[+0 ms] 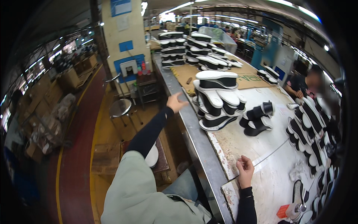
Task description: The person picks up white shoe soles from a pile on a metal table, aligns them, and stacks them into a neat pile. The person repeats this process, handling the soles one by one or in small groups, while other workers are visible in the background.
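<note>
My left hand [176, 102] reaches out over the metal edge of the worktable, its thumb and fingers spread apart, with nothing in it. Just right of it stands a stack of black-and-white shoe soles [218, 100], piled several layers high. Above the white tabletop nearer me is my right hand [245, 170], its fingers loosely curled and partly apart; I see nothing in them. Beyond that hand, a small group of dark shoe pieces [257, 118] with some white parts rests on the table.
More sole stacks [172, 50] stand at the far end, some on a cardboard sheet [238, 79]. Along the right side lie many soles [307, 127], near a co-worker [304, 84]. A bottle [295, 211] is at the lower right. At left are a round metal stool [120, 108] and a red walkway [80, 149].
</note>
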Motion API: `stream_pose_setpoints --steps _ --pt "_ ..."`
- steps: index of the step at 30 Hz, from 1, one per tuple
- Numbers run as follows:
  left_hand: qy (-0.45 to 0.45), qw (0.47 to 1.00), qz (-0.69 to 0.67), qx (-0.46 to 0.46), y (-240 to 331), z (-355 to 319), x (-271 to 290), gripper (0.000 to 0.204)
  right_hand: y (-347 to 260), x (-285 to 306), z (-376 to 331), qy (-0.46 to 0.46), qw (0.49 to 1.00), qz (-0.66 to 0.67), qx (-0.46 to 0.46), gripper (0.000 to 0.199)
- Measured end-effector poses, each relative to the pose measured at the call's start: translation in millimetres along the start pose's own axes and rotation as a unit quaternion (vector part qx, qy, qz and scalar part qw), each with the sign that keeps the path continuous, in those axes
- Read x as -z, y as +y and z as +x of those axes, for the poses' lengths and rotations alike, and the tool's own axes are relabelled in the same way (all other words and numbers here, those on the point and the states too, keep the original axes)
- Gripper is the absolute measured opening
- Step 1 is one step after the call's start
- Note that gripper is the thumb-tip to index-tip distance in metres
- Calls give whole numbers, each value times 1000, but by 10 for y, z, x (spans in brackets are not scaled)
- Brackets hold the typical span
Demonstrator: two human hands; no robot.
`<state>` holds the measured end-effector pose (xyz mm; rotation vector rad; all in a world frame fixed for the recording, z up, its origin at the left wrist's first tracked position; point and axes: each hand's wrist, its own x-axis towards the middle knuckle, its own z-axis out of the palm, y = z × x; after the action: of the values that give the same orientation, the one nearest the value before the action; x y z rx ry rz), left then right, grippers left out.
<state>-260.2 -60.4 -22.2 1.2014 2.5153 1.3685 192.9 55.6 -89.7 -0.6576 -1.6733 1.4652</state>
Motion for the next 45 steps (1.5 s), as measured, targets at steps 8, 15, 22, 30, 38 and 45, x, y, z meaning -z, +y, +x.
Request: stream_pose_setpoints --steps 8,15,22,30,38,45 --pt "165 964 -107 -178 1093 -1112 -988 63 24 28 -13 10 1000 6 -5 38" --pt "-30 932 -170 -318 1924 -1001 -1891 80 -51 -36 10 54 994 92 -10 32" --pt "23 921 -72 -381 2710 -102 -2347 88 -3 24 48 95 983 149 -43 29" --pt "-137 914 67 -375 2845 310 -2395 86 -2 -28 38 69 991 113 -23 28" --pt "-53 895 23 -443 2848 228 -2541 86 22 -17 59 68 991 116 -19 27" --pt "97 806 -6 -584 3090 109 -2258 51 -140 86 119 119 966 226 -28 35"
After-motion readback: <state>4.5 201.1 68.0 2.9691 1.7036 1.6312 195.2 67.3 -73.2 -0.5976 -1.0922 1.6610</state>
